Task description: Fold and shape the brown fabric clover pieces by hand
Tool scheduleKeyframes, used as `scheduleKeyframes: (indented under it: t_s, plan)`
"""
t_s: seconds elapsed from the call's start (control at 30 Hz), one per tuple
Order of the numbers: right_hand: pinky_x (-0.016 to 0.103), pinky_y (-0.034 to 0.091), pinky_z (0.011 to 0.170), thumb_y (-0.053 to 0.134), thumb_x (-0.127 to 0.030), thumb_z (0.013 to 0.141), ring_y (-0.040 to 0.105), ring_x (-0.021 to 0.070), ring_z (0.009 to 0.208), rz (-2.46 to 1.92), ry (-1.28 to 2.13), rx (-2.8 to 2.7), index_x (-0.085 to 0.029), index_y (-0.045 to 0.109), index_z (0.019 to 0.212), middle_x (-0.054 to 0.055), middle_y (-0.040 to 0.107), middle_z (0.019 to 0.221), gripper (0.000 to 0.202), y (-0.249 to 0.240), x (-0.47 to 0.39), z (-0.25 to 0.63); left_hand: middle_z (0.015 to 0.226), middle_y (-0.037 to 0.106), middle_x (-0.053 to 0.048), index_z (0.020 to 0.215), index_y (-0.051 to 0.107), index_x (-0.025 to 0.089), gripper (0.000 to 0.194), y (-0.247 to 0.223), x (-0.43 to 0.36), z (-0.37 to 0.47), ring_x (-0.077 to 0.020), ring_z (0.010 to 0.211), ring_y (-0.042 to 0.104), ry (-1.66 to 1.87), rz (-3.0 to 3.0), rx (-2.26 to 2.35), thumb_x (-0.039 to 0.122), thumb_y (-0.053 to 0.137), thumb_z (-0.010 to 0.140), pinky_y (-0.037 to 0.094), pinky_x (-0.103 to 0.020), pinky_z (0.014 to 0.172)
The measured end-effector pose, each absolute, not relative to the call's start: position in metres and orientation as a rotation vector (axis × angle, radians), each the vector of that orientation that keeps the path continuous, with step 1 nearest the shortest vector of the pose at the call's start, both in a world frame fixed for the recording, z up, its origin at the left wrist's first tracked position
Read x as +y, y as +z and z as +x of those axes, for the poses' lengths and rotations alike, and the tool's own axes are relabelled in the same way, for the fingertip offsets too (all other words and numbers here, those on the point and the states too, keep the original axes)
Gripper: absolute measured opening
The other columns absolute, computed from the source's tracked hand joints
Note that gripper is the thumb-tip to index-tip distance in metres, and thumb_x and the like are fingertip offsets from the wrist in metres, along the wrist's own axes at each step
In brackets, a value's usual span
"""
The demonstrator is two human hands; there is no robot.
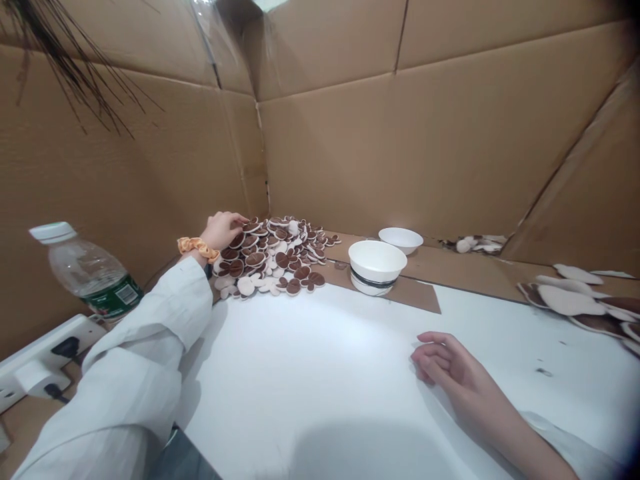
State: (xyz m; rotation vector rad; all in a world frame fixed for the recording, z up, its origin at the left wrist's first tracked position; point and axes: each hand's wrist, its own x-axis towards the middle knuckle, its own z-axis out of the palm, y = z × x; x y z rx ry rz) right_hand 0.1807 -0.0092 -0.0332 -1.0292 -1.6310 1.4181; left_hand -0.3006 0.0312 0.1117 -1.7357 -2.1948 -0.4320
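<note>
At the far left of the table, a heap of brown and whitish flat felt-like pieces (280, 250) with rounded, bunny-like outlines lies against the cardboard wall. My left hand (223, 230), an orange scrunchie on its wrist, reaches over the heap's left edge. Its fingers stretch onto the pieces; the thumb side is hidden, and no piece shows lifted in it. My right hand (443, 360) rests on the white tabletop (320, 360) with its fingers loosely curled together and nothing visible in them. Beyond it stands a white bowl (377, 263) with black bands.
Behind stands another white bowl (401, 239). More pieces (575, 300) lie at the right edge. A bottle (95, 277) and a power strip (47, 360) with plugs sit beside my left arm. Cardboard walls (425, 147) enclose the back and sides.
</note>
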Motion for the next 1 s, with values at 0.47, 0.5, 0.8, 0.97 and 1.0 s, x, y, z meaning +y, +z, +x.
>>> scheduleKeyframes:
  t_s: [0.47,0.5,0.8,0.97,1.0]
  plan:
    - [0.029,0.042,0.064,0.048,-0.045,0.085,0.05,0.0128,0.066,-1.044,1.429,-1.634,-0.022,0.04,0.1,0.0,0.053,0.077,0.028,-0.033,-0.009,0.181,0.11,0.061,-0.008,0.107,0.065,0.026,0.038,0.094,0.037,-0.303,-0.0288,0.106,0.049,-0.174,-1.769,-2.139,0.019,0.042,0.078,0.036,-0.044,0.089]
    - [0.029,0.042,0.064,0.048,-0.045,0.085,0.05,0.0129,0.066,-1.048,1.425,-1.638,-0.022,0.04,0.1,0.0,0.053,0.077,0.029,-0.033,-0.009,0.181,0.11,0.061,-0.009,0.106,0.065,0.027,0.038,0.093,0.037,-0.303,-0.0288,0.105,0.049,-0.155,-1.772,-2.133,0.018,0.042,0.077,0.035,-0.045,0.089]
    - [0.028,0.042,0.063,0.05,-0.044,0.084,0.05,0.0122,0.064,-1.084,1.427,-1.61,-0.021,0.041,0.096,0.0,0.053,0.078,0.028,-0.029,-0.011,0.176,0.109,0.061,-0.009,0.106,0.064,0.021,0.04,0.114,0.03,-0.297,-0.0255,0.104,0.05,-0.235,-1.68,-2.071,0.017,0.034,0.079,0.037,-0.04,0.089]
    - [0.028,0.042,0.062,0.052,-0.041,0.083,0.05,0.0122,0.064,-1.065,1.434,-1.585,-0.02,0.042,0.095,0.0,0.052,0.076,0.026,-0.028,-0.013,0.175,0.108,0.064,-0.006,0.105,0.064,0.019,0.041,0.116,0.028,-0.295,-0.022,0.101,0.053,-0.255,-1.655,-2.076,0.02,0.032,0.08,0.039,-0.033,0.088]
    - [0.028,0.043,0.062,0.052,-0.04,0.083,0.05,0.0121,0.064,-1.057,1.434,-1.584,-0.02,0.042,0.095,0.0,0.052,0.076,0.025,-0.027,-0.013,0.174,0.108,0.064,-0.005,0.106,0.064,0.019,0.041,0.114,0.029,-0.293,-0.022,0.1,0.053,-0.238,-1.664,-2.075,0.021,0.033,0.08,0.039,-0.032,0.088]
